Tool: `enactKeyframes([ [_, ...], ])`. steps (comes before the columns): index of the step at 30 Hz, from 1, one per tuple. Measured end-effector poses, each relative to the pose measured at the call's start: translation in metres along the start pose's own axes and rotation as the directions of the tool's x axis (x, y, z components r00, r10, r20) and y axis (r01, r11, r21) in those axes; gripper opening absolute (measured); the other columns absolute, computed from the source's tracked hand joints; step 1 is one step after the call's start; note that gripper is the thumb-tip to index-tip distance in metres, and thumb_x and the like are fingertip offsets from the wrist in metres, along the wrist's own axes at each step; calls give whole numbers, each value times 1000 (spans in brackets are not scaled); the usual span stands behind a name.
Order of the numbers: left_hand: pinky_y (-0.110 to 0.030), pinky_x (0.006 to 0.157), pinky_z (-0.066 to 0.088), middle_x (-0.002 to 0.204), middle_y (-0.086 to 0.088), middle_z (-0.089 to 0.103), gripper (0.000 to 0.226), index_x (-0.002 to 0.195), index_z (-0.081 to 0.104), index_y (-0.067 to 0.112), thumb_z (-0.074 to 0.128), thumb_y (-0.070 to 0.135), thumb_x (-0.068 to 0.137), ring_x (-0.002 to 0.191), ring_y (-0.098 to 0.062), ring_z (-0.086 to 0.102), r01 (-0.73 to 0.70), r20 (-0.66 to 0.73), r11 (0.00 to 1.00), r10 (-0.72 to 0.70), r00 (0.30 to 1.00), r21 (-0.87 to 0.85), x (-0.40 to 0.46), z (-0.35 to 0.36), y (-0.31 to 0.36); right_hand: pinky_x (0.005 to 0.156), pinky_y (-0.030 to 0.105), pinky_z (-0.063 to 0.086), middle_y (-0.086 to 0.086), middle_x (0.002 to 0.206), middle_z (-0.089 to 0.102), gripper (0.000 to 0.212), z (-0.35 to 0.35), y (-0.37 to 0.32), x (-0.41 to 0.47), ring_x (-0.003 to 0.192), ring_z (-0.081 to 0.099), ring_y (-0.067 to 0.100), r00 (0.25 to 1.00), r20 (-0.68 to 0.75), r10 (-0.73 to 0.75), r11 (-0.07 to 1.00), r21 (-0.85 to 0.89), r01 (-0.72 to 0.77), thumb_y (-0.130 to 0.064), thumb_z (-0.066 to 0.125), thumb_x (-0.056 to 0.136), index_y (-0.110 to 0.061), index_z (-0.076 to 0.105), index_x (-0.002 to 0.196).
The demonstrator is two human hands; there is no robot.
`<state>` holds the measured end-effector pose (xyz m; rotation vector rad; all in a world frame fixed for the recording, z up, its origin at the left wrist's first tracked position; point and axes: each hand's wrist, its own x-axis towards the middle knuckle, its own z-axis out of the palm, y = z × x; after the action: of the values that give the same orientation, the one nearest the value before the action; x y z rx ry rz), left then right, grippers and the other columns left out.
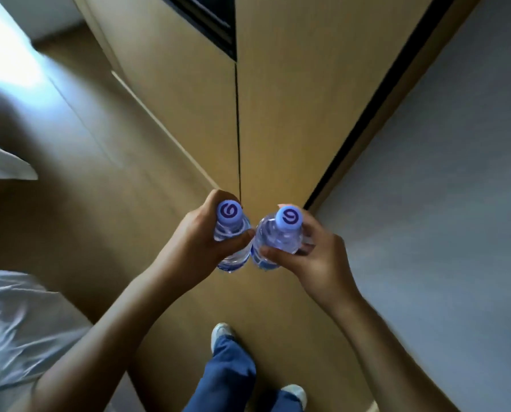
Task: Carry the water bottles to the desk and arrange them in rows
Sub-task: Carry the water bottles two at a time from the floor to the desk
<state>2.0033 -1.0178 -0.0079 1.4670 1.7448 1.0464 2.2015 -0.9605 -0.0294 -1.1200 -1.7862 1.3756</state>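
Carrying step: left hand (197,236) grasps bottle (232,233), right hand (313,257) grasps second bottle (278,239). Desk unseen; next, walk there.

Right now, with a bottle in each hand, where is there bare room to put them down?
No desk shows. Bare wooden floor lies open between the white bedding and the feet, and ahead toward the wooden panels. It is crowded between the left hand and right hand, where both bottles nearly touch.

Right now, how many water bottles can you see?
2. One water bottle is in the left hand, the other water bottle in the right hand. More may be out of view.
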Motion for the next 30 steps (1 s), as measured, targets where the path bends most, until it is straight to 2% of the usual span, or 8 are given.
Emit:
enactKeyframes([
  [1, -10, 64, 48, 93, 15, 65, 38, 99, 51, 25, 78, 36, 74, 79, -3, 64, 20, -44, 1000, -20, 999, 7, -1, -21, -4, 83, 30, 58, -17, 102, 74, 52, 16, -13, 13, 96, 71, 5, 1000, 29, -3, 1000, -5, 3, -37, 87, 66, -50, 63, 110],
  [5, -14, 61, 49, 88, 15, 66, 34, 92, 52, 27, 77, 39, 72, 74, -7, 63, 97, -234, 995, -93, 968, 2, 3, -102, -24, 79, 22, 56, -23, 99, 73, 51, 78, -58, 68, 92, 68, -3, 989, 142, -51, 996, -65, 61, -33, 89, 67, -34, 66, 113],
  [8, -18, 62, 49, 87, 15, 66, 34, 92, 54, 24, 74, 39, 70, 75, -11, 63, 113, -361, 994, -103, 927, 7, 9, -156, -39, 80, 23, 57, -23, 100, 72, 56, 127, -83, 112, 94, 66, -5, 975, 205, -87, 991, -79, 105, -33, 90, 66, -25, 67, 117],
  [11, -21, 64, 50, 86, 15, 65, 33, 93, 55, 19, 77, 33, 72, 75, -12, 63, 131, -442, 991, -105, 891, 29, 19, -202, -56, 78, 22, 57, -27, 98, 71, 51, 172, -104, 155, 93, 65, -7, 956, 269, -115, 987, -81, 142, -30, 90, 68, -29, 67, 114],
  [15, -19, 64, 50, 87, 16, 65, 32, 93, 56, 18, 81, 25, 76, 76, -11, 64, 180, -519, 982, -126, 845, 54, 47, -262, -91, 83, 35, 59, -24, 97, 72, 50, 232, -127, 226, 92, 66, -4, 920, 366, -140, 980, -82, 182, -34, 90, 68, -29, 68, 112],
  [21, -39, 67, 55, 82, 9, 66, 32, 94, 54, 20, 79, 31, 77, 75, -14, 64, 254, -571, 963, -162, 805, 85, 137, -360, -153, 81, 40, 58, -23, 94, 73, 58, 327, -156, 367, 87, 67, 0, 843, 508, -178, 967, -67, 245, -51, 83, 60, -34, 68, 113],
  [26, -23, 65, 50, 82, 9, 66, 31, 93, 53, 20, 78, 31, 77, 76, -11, 63, 292, -648, 954, -180, 740, 69, 218, -451, -187, 84, 36, 58, -24, 98, 73, 65, 401, -198, 492, 88, 65, -5, 789, 569, -229, 951, -42, 306, -51, 84, 57, -35, 66, 118],
  [30, -16, 63, 47, 83, 8, 67, 31, 93, 53, 20, 78, 30, 78, 76, -9, 63, 319, -693, 947, -203, 692, 42, 270, -518, -219, 77, 20, 57, -37, 94, 67, 53, 458, -229, 571, 90, 63, -13, 734, 622, -274, 932, -18, 363, -41, 88, 61, -61, 60, 101],
])
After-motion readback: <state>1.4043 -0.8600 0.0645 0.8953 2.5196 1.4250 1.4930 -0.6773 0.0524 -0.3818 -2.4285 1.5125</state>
